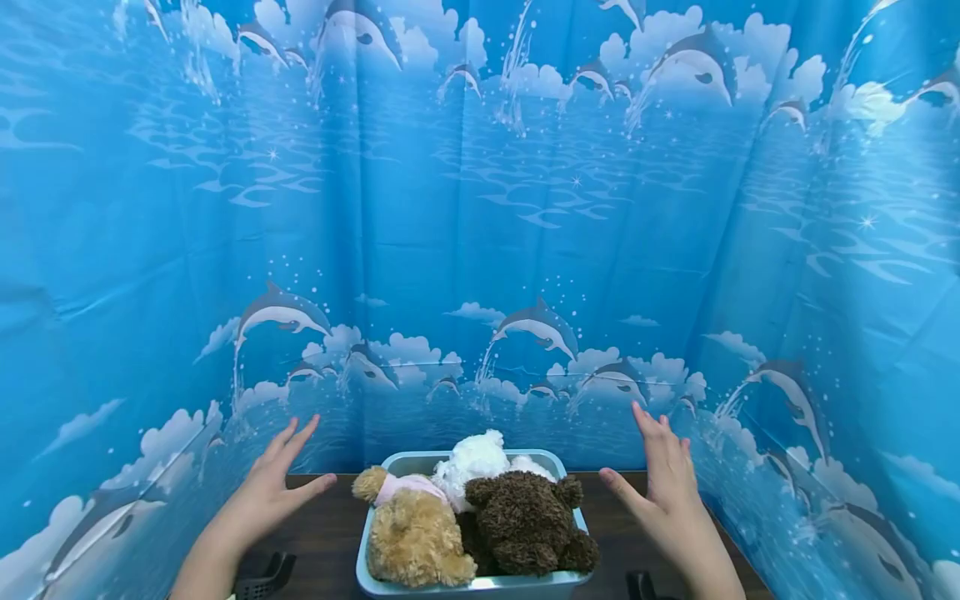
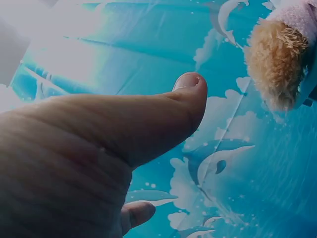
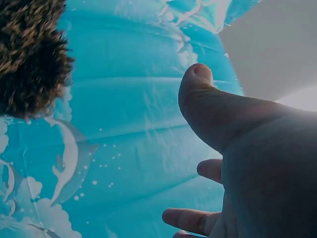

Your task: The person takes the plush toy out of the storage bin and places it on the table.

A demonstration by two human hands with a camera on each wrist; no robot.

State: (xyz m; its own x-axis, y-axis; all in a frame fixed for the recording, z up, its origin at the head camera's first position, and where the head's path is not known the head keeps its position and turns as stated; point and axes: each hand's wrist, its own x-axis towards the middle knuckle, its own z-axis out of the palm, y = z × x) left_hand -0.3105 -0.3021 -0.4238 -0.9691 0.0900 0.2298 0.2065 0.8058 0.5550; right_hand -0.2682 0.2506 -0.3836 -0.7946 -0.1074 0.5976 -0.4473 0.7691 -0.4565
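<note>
Left hand (image 1: 272,486) and right hand (image 1: 664,477) flank a pale-blue rectangular plastic tub (image 1: 480,584) (fluffy tan, white, brown plush toys (image 1: 521,518) inside), grips spread apart.

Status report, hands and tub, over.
Left hand, right hand open, empty, flanking blue tub. Tub holds tan plush toy, dark-brown teddy bear, white plush. Possible snag: tan toy overhangs left side.

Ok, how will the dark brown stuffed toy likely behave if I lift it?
The dark brown stuffed toy will probably squash and sag a little, given its plump, furry body. Its curly pile suggests it shouldn't be slippery. It may brush the tub on the way up, since in the head view one part of it overlaps the right-hand rim.
</note>
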